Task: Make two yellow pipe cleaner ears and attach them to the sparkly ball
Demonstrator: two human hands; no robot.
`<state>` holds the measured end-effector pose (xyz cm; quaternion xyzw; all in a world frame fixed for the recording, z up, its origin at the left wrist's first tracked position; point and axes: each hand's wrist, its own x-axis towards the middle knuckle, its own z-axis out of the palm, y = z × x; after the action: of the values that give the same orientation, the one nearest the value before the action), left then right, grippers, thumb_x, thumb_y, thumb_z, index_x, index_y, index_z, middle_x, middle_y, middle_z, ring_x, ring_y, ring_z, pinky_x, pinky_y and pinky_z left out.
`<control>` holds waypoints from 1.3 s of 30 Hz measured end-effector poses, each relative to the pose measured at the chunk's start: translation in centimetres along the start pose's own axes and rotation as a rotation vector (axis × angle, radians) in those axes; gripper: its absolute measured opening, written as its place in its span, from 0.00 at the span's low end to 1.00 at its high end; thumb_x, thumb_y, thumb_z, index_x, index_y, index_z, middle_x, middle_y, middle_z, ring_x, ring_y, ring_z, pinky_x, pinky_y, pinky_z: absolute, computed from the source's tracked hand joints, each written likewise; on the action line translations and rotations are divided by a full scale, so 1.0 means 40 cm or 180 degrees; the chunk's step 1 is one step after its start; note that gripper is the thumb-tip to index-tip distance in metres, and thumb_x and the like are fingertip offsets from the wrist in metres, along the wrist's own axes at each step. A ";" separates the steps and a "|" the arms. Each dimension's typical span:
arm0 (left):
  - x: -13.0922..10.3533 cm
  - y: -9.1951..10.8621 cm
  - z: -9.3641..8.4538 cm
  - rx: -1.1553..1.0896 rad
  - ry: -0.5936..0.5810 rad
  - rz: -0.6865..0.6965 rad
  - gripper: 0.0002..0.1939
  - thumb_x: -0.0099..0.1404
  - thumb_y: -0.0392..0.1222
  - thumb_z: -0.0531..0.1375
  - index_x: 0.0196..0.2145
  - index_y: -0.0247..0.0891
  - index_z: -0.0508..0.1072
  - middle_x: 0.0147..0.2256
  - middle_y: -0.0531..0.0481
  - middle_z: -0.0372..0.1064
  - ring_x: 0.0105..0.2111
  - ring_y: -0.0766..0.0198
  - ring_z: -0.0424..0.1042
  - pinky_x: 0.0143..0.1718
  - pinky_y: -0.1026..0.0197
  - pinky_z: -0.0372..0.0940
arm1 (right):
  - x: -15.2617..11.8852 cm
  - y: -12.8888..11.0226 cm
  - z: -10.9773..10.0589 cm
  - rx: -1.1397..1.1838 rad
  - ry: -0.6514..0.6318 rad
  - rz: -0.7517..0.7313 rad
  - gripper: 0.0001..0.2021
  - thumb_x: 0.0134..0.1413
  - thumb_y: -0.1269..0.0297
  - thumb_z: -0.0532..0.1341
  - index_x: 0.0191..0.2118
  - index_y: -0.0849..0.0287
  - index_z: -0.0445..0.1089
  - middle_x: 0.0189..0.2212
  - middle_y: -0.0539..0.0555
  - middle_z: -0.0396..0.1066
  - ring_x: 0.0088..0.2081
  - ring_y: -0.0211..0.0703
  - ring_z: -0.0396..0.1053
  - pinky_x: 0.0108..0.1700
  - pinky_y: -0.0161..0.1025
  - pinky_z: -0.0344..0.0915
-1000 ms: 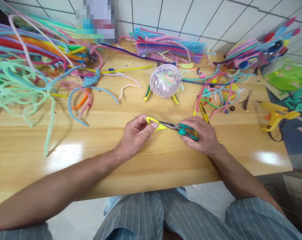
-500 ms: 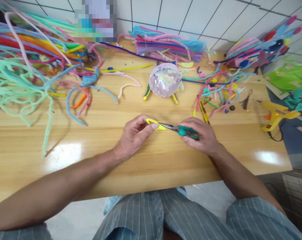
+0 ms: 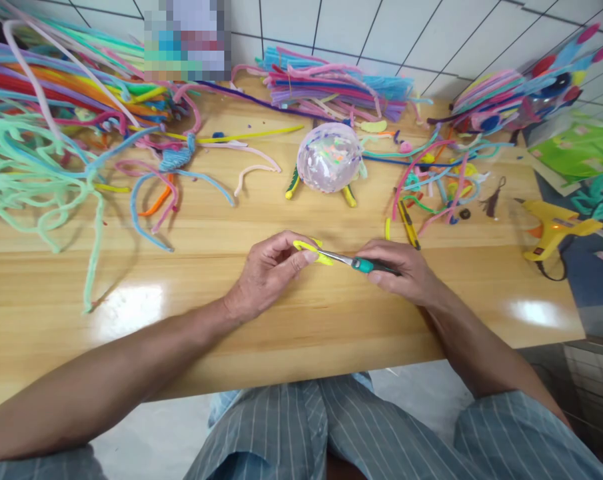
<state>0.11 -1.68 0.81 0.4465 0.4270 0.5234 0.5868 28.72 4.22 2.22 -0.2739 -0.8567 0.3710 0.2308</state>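
The bent, bright yellow fuzzy stem is just above the pale wooden table, in front of your body, pinched between the thumb and fingers of your left hand. The slim metal tips of the teal-and-black long-nose pliers meet it from 3 o'clock. Your right hand is closed around the plier handles.

Compared with the earlier frames, you have rolled the pliers onto their side: the two handles, seen apart before, now line up as one narrow profile. The stem looks different too, with short yellow parts showing both above and below the plier tips. Your left hand keeps its pinch in nearly the same place.

Outward from the stem, at 12 o'clock, the clear, round plastic bowl holds small coloured scraps, and two green-and-yellow handles stick out from under it. Beyond it lies a pink, purple and blue bundle of fuzzy stems. Between 2 and 3 o'clock, near your right hand, are a short yellow strip and a yellow-and-black slim tool. At 3 o'clock, well apart, sits the yellow glue gun. At 10 o'clock lies a light blue wrapped coil, and toward 9 o'clock, a mint-green tangle of fuzzy stems.
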 end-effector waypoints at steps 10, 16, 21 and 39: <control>-0.002 0.003 0.002 0.0036 -0.0051 -0.0053 0.17 0.61 0.55 0.78 0.34 0.39 0.83 0.26 0.51 0.73 0.24 0.68 0.64 0.25 0.65 0.63 | 0.008 -0.012 -0.016 0.0444 -0.0262 0.0309 0.16 0.72 0.48 0.65 0.46 0.56 0.82 0.35 0.55 0.80 0.34 0.43 0.77 0.37 0.38 0.72; -0.005 0.000 0.003 0.0055 -0.0088 0.0035 0.16 0.63 0.55 0.76 0.35 0.39 0.83 0.27 0.50 0.74 0.23 0.69 0.63 0.24 0.65 0.62 | 0.009 -0.021 -0.023 0.0819 -0.0403 0.0590 0.18 0.71 0.47 0.65 0.40 0.57 0.81 0.31 0.52 0.77 0.31 0.40 0.74 0.33 0.35 0.68; -0.002 -0.001 0.003 0.0064 -0.0026 -0.0069 0.18 0.61 0.56 0.77 0.34 0.38 0.83 0.26 0.51 0.73 0.23 0.68 0.63 0.24 0.65 0.63 | 0.008 -0.026 -0.025 0.1113 -0.0463 0.0857 0.19 0.69 0.45 0.67 0.40 0.58 0.81 0.33 0.53 0.79 0.32 0.41 0.75 0.33 0.35 0.69; 0.000 -0.005 0.002 -0.0091 -0.0068 0.0023 0.14 0.60 0.50 0.79 0.35 0.38 0.84 0.27 0.51 0.75 0.22 0.70 0.64 0.23 0.69 0.64 | -0.007 -0.027 -0.025 0.1753 -0.0581 0.1641 0.25 0.64 0.40 0.69 0.39 0.61 0.81 0.29 0.53 0.76 0.26 0.37 0.68 0.26 0.33 0.62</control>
<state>0.23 -1.68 0.62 0.4451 0.4116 0.5268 0.5958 29.21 3.93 3.58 -0.3740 -0.6451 0.6558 0.1178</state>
